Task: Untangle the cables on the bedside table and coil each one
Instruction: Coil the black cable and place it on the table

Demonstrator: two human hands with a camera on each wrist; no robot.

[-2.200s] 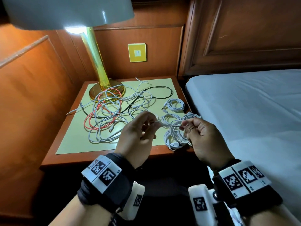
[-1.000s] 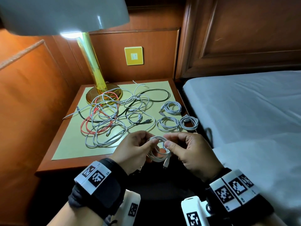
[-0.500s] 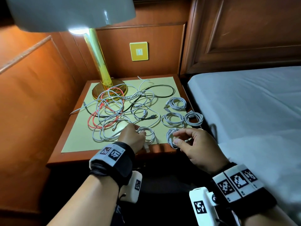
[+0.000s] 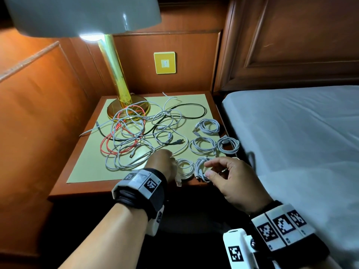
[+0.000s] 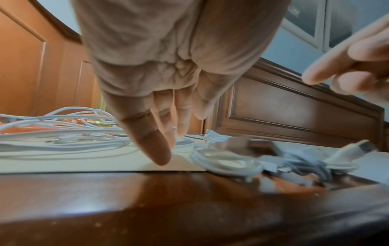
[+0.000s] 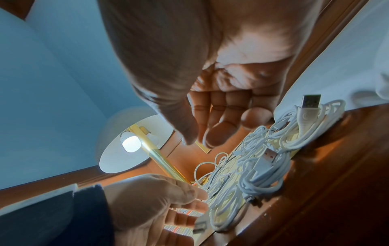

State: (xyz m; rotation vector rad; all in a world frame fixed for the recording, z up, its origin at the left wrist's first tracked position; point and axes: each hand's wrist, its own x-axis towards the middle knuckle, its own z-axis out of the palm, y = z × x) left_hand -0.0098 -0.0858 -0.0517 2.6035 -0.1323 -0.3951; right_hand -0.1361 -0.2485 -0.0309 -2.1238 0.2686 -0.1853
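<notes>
Five neat white coils (image 4: 203,145) beside tangled white, red, black cables (image 4: 139,133); both grips loose, empty.

You are working in a bedroom: a bed (image 4: 301,129) with white sheet against a panelled wooden headboard (image 4: 291,41), a lit brass lamp (image 4: 116,78), wood-panelled walls, and a wall switch (image 4: 165,63).

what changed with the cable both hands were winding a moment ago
The coiled white cable was set down near the table's front edge and let go. The left hand moved toward the tangle; the right hand hangs open above another coil. The three coils at the right and the lamp stayed put.
</notes>
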